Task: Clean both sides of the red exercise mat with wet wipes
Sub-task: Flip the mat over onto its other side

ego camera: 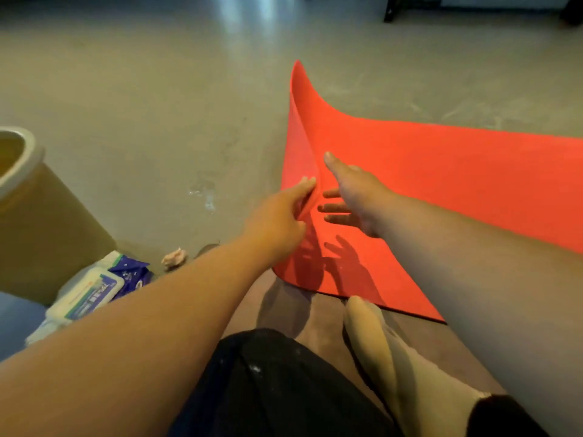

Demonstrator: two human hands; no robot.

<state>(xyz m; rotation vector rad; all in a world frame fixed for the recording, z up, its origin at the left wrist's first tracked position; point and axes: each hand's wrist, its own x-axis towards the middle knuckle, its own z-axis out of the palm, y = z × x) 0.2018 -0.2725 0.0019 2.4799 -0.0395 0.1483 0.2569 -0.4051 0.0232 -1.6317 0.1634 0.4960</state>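
Note:
The red exercise mat (441, 171) lies on the floor to my right, its left end lifted and curled upward into a point. My left hand (280, 219) grips that raised left edge, fingers curled around the fold. My right hand (350, 197) hovers just above the mat beside it, fingers spread and holding nothing; its shadow falls on the mat below. A white pack of wet wipes (88, 294) lies on the floor at the lower left, next to a blue packet (132, 272). A crumpled used wipe (175, 256) sits on the floor near my left forearm.
A beige waste bin (38, 216) with a white rim stands at the far left. My knees and a beige sock (375, 339) fill the bottom of the view. Bare grey floor (157, 105) stretches ahead, with a dark furniture leg (389, 11) at the far top.

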